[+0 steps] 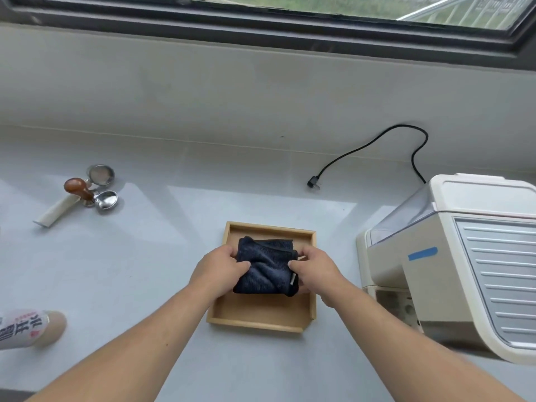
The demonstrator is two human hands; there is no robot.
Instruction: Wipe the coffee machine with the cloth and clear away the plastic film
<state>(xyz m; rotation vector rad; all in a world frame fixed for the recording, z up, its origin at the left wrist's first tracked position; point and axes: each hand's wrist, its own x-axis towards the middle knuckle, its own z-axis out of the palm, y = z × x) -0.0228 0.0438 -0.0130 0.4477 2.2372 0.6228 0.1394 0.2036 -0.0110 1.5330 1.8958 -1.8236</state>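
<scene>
cloth: dark navy | tray: tan wood | coffee machine: cream

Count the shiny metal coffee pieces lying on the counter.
2: a round metal basket far left, and a metal piece just in front of it beside the wooden-knobbed tamper. More may be hidden.

Bare counter leftward (coffee machine rightward)

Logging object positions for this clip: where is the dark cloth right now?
In the head view, the dark cloth sits folded at centre, over the wooden tray, gripped by the left hand and right hand, left of the coffee machine.
</scene>
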